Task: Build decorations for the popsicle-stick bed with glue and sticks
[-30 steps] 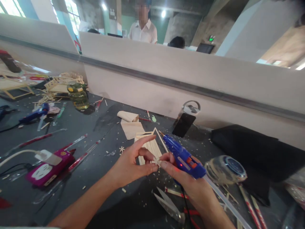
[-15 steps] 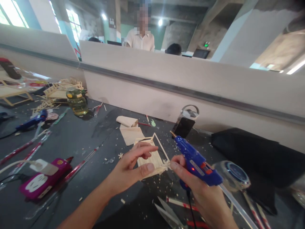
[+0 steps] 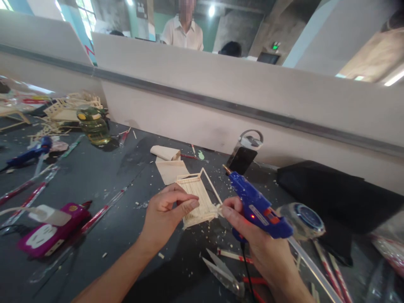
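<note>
Over the dark tabletop point(image 3: 126, 235), both hands are observed at work height, with the forearms brought in from the lower edge of the view and angled toward each other. The left hand point(image 3: 166, 216) is turned thumb side up, its fingers curled and its thumb and index finger pointed to the right with the tips drawn close together; whether anything is pinched there cannot be told. The right hand point(image 3: 265, 248) is inclined up and to the left, and a small pale piece point(image 3: 217, 210) is pinched between its thumb and index finger.

By the same right hand a blue glue gun point(image 3: 257, 204) is carried, its nozzle directed up and to the left, away from the pinched piece. The handle is largely covered by the hand. A red light is shown on the casing, and a translucent glue stick point(image 3: 312, 267) is seen projecting from the rear.

A slatted wooden model point(image 3: 197, 193) is located on the tabletop between the hands. Its left side is partly overlapped by the left fingertips. The pinched piece is held at its near right corner; contact cannot be confirmed. Scissors point(image 3: 222, 273) are noted below, near the right wrist.
</note>
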`<state>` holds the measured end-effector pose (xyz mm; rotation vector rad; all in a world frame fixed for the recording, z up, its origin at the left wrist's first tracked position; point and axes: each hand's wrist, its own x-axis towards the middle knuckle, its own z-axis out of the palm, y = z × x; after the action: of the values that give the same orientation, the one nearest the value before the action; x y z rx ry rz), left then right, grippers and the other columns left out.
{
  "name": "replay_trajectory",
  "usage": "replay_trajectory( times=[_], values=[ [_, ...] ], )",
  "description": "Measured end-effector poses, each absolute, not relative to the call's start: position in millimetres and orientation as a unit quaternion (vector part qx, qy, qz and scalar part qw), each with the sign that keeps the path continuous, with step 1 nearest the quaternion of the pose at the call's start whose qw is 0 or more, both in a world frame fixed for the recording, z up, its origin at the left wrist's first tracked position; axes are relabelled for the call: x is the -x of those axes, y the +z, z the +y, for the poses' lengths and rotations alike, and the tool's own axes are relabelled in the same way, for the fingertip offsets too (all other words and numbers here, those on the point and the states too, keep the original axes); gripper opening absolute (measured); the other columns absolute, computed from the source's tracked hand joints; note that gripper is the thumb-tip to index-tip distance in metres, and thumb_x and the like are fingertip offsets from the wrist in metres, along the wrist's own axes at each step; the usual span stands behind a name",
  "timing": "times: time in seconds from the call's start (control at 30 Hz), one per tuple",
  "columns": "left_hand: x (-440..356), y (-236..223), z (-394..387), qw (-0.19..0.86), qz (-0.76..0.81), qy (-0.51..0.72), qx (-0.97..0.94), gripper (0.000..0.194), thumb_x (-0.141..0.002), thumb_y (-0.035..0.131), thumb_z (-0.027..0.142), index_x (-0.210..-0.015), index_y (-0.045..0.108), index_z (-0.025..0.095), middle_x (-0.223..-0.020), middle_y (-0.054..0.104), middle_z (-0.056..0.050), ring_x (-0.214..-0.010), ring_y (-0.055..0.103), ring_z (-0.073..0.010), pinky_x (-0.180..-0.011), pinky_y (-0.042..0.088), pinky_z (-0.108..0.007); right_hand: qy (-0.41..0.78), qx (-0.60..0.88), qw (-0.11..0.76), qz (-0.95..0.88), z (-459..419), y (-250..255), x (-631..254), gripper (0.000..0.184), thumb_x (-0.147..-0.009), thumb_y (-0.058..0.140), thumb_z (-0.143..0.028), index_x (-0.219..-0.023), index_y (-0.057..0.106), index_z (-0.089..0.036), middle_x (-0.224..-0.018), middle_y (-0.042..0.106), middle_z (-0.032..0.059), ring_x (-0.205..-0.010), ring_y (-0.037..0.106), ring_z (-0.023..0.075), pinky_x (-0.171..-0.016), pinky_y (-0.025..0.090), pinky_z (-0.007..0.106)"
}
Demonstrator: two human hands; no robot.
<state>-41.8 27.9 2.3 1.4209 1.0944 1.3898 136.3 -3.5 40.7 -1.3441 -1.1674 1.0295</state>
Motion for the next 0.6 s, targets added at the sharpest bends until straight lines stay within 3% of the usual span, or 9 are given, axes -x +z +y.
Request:
replay_trajectory(
  times=[0.3,0.4,0.5,0.6],
  values=[
    [44,-3,26,0.437,0.446,0.596,-0.505,0.026,-0.071,0.076,0.027,-0.054,0.059,0.018,-0.057,0.052,0.004,-0.056,0.043,-0.0103,-0.052,0.033,-0.023,0.439,0.553,0.52,-0.481,-4,36,-135,0.026,-0.073,0.075,-0.026,-0.062,0.051,-0.021,-0.078,0.064,-0.0041,-0.069,0.057,0.0126,-0.067,0.047,0.024],
    [46,-11,28,0.457,0.464,0.597,-0.468,0.015,-0.079,0.069,0.034,-0.074,0.072,0.021,-0.064,0.057,0.002,-0.062,0.046,-0.0123,-0.058,0.037,-0.024,0.44,0.542,0.534,-0.477,-4,35,-135,0.026,-0.075,0.075,-0.026,-0.064,0.052,-0.022,-0.078,0.063,-0.0052,-0.069,0.054,0.0114,-0.066,0.045,0.023],
    [46,-16,30,0.476,0.464,0.608,-0.434,0.023,-0.084,0.064,0.035,-0.103,0.073,0.025,-0.081,0.063,-0.001,-0.073,0.051,-0.0141,-0.068,0.041,-0.025,0.43,0.535,0.555,-0.469,-4,31,-135,0.023,-0.077,0.074,-0.026,-0.068,0.054,-0.022,-0.08,0.063,-0.0057,-0.071,0.053,0.0111,-0.068,0.043,0.023],
    [41,-17,28,0.487,0.418,0.605,-0.472,0.021,-0.081,0.068,0.028,-0.101,0.074,0.027,-0.094,0.061,-0.002,-0.085,0.052,-0.0161,-0.076,0.042,-0.026,0.429,0.52,0.583,-0.454,-3,27,-133,0.021,-0.078,0.073,-0.025,-0.068,0.055,-0.022,-0.081,0.063,-0.0051,-0.072,0.053,0.0119,-0.069,0.042,0.024]
  ],
)
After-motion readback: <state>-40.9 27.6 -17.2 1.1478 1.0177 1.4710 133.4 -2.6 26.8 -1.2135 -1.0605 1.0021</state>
